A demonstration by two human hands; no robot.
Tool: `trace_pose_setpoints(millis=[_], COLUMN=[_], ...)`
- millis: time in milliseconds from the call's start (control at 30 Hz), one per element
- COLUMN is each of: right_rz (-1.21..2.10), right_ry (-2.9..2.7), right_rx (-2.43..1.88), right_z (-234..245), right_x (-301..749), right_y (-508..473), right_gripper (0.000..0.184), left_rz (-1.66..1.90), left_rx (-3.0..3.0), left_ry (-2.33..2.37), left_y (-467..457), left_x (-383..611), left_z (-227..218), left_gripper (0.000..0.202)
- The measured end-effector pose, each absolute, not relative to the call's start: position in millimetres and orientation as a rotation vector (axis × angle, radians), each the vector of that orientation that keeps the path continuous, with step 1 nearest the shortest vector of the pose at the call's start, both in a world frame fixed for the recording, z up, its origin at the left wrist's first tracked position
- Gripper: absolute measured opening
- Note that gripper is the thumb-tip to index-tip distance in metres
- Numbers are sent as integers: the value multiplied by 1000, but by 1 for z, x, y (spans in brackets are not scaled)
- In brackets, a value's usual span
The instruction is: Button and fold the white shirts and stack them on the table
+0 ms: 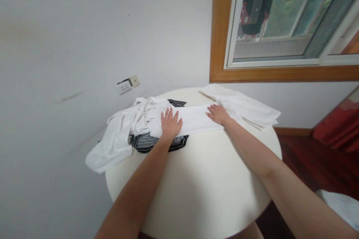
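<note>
A white cloth garment point(193, 116) stretches across the far half of a round white table point(207, 186). My left hand point(170, 124) lies flat on it with spread fingers, close to its crumpled left part. Further right, my right hand point(218, 114) also rests flat on the white cloth, fingers apart. Beyond that hand a white sleeve-like piece point(249, 106) extends toward the right edge. Rumpled white fabric point(117, 138) hangs over the table's left edge. A black-and-white striped cloth point(143, 143) shows from underneath, partly covered.
Behind the table stands a white wall with a power socket point(123, 87). A wood-framed window point(221, 44) is at the upper right. A red curtain point(339, 123) hangs at the right above a dark wooden floor point(314, 160). Something white point(340, 207) is at the lower right.
</note>
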State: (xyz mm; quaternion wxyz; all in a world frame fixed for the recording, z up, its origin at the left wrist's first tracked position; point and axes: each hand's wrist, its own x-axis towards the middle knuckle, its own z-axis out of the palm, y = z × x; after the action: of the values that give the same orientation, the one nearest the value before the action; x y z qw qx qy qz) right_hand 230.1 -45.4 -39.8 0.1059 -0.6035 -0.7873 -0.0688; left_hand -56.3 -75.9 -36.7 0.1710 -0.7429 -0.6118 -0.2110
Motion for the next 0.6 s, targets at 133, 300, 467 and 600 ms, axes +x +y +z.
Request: trace_pose_setpoints(millis=[133, 300, 467, 600], right_rz=[-429, -616, -657, -650], right_ry=[-2150, -2104, -2109, -2060], right_rx=[-1870, -1859, -1883, -1921], right_z=[-33, -24, -18, -14], right_x=[234, 237, 236, 238], right_y=[-53, -57, -55, -54], right_gripper=[44, 40, 37, 38], left_rz=[-622, -603, -524, -506], left_rx=[-2037, -2018, -1997, -1993], left_ry=[-1753, -1828, -1869, -1869], left_y=[-76, -75, -73, -73], left_x=[-70, -77, -76, -77], left_z=[-31, -35, -38, -38], left_gripper=[53, 53, 53, 53])
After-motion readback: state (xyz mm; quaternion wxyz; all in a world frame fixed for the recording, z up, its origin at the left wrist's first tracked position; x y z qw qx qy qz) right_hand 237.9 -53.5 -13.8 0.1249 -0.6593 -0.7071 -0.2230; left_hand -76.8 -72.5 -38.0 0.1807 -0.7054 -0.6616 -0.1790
